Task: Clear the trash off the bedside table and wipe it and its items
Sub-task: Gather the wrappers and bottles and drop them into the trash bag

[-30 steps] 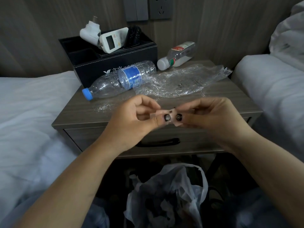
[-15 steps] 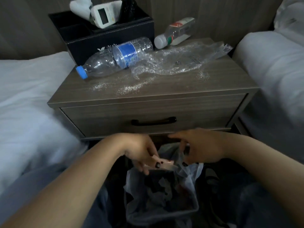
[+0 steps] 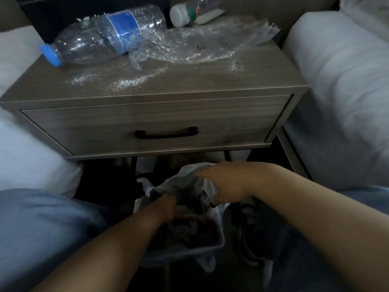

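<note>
- A grey-wood bedside table [image 3: 210, 85] stands between two white beds, drawer shut.
- Trash on top: a clear bottle [image 3: 101, 36] with a blue cap lies along the back-left edge, crumpled plastic wrap [image 3: 200, 45] sprawls toward the back-right corner, a white-capped bottle [image 3: 189, 11] sits at the back edge, and white crumbs [image 3: 126, 82] dust the front.
- Below, the left hand [image 3: 164, 209] reaches into the lined bin [image 3: 210, 247]; its fingers are hidden, grip impossible to tell.
- The right hand [image 3: 225, 184] pinches the liner [image 3: 185, 175], holding the mouth wide.
- Best to let go deep inside, so nothing lands on the floor.
</note>
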Demonstrator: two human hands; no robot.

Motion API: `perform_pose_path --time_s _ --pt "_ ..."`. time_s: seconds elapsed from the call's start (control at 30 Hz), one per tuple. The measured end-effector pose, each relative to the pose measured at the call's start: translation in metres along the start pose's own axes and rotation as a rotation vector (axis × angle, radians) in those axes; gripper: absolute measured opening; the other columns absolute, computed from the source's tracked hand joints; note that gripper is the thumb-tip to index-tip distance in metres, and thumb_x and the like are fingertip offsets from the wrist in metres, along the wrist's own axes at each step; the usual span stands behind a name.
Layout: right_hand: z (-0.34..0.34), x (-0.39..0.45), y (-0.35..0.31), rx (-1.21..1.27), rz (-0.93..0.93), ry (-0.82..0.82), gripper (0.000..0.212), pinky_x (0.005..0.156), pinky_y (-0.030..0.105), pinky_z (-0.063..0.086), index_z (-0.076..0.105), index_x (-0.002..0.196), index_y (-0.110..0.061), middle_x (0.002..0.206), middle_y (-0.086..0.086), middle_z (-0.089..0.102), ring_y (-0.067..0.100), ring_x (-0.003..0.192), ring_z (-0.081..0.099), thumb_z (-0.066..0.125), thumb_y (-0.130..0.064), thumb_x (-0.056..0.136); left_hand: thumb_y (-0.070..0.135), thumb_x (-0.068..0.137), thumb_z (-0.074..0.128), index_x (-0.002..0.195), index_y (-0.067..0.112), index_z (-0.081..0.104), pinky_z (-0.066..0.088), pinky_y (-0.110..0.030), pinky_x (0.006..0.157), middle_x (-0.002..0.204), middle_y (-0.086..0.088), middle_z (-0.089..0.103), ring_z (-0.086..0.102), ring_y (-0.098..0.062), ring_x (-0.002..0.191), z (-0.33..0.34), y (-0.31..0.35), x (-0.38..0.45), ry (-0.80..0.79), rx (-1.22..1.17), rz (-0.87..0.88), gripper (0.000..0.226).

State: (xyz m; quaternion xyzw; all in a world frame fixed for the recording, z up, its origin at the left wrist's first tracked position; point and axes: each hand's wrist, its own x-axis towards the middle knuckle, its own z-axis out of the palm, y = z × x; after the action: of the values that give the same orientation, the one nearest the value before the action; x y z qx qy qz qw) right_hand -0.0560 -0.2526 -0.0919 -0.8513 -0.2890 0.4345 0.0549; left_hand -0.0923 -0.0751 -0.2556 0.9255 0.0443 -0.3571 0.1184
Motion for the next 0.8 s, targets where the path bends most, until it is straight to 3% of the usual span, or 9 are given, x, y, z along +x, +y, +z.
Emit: perform_pose_path --time_s 0.07,0.17,0.23,0.3,0.4,0.47,0.57,0.7,0.8 --pt "-0.002 0.0 -0.002 -0.051 -0.001 0.022 0.04 0.092 0.037 0.053 0.054 0.13 -0.009 0.122 0.012 0.063 0.027 0.108 0.062 0.061 -0.021 0.092 0.03 0.093 0.059 0.128 0.009 0.057 0.043 -0.023 0.091 0.132 -0.012 0.058 0.056 -0.026 0.12 0.004 0.003 0.003 0.023 0.064 -0.078 0.04" --pt "-0.008 -0.003 -0.003 -0.102 -0.031 0.091 0.044 0.093 0.036 0.051 0.05 0.133 -0.015 0.121 0.008 0.062 0.023 0.107 0.06 0.062 -0.023 0.091 0.063 0.083 0.059 0.136 0.019 0.047 0.038 -0.034 0.107 0.142 -0.007 0.049 0.046 -0.026 0.129 0.0 0.001 0.0 -0.028 0.158 -0.244 0.07" --pt "-0.014 -0.007 -0.001 -0.091 -0.07 0.173 0.039 0.09 0.035 0.051 0.051 0.127 -0.016 0.119 0.006 0.062 0.02 0.103 0.059 0.063 -0.023 0.09 0.058 0.086 0.059 0.141 0.017 0.044 0.034 -0.04 0.112 0.149 -0.009 0.043 0.042 -0.03 0.133 -0.011 0.006 -0.002 -0.098 0.131 -0.158 0.07" --pt "-0.022 -0.013 0.003 -0.08 -0.108 0.291 0.042 0.088 0.032 0.049 0.05 0.128 -0.017 0.123 0.004 0.06 0.017 0.103 0.056 0.064 -0.026 0.09 0.041 0.093 0.056 0.136 0.016 0.051 0.038 -0.039 0.108 0.14 -0.007 0.051 0.047 -0.029 0.129 -0.034 0.015 -0.016 -0.08 0.049 -0.012 0.05" --pt "-0.038 -0.025 0.008 -0.01 -0.128 0.463 0.054 0.092 0.031 0.049 0.041 0.142 -0.025 0.124 0.0 0.059 0.015 0.105 0.057 0.061 -0.03 0.091 0.033 0.088 0.061 0.112 0.018 0.063 0.05 -0.028 0.082 0.103 0.004 0.065 0.064 -0.018 0.103 -0.075 0.024 -0.05 0.135 -0.147 0.198 0.028" --pt "-0.047 -0.032 0.01 0.036 -0.142 0.665 0.051 0.093 0.028 0.048 0.047 0.138 -0.027 0.116 -0.005 0.064 0.012 0.102 0.06 0.062 -0.029 0.09 0.031 0.087 0.065 0.118 0.023 0.062 0.053 -0.025 0.081 0.101 0.008 0.069 0.067 -0.009 0.092 -0.1 0.027 -0.081 0.308 -0.325 0.283 0.032" --pt "-0.06 -0.04 0.012 0.148 -0.195 0.976 0.039 0.086 0.027 0.053 0.061 0.125 -0.029 0.097 -0.01 0.069 0.008 0.088 0.065 0.066 -0.024 0.087 0.02 0.084 0.064 0.099 0.036 0.068 0.057 -0.025 0.077 0.083 0.009 0.074 0.069 -0.004 0.075 -0.136 0.027 -0.126 0.649 -0.519 0.475 0.022" --pt "-0.072 -0.046 0.012 0.23 -0.215 1.234 0.027 0.069 0.006 0.047 0.069 0.112 -0.026 0.084 -0.013 0.066 -0.011 0.07 0.057 0.065 -0.017 0.087 0.009 0.086 0.065 0.097 0.032 0.07 0.05 -0.008 0.075 0.086 0.017 0.073 0.068 0.004 0.082 -0.197 0.036 -0.159 0.928 -0.524 0.638 0.026" --pt "-0.081 -0.045 0.011 0.328 -0.192 1.324 0.022 0.065 -0.001 0.044 0.071 0.106 -0.025 0.078 -0.017 0.063 -0.014 0.071 0.057 0.063 -0.016 0.087 0.007 0.085 0.065 0.111 0.025 0.066 0.046 -0.016 0.091 0.111 0.013 0.063 0.058 -0.001 0.107 -0.241 0.053 -0.148 1.066 -0.295 0.586 0.032"
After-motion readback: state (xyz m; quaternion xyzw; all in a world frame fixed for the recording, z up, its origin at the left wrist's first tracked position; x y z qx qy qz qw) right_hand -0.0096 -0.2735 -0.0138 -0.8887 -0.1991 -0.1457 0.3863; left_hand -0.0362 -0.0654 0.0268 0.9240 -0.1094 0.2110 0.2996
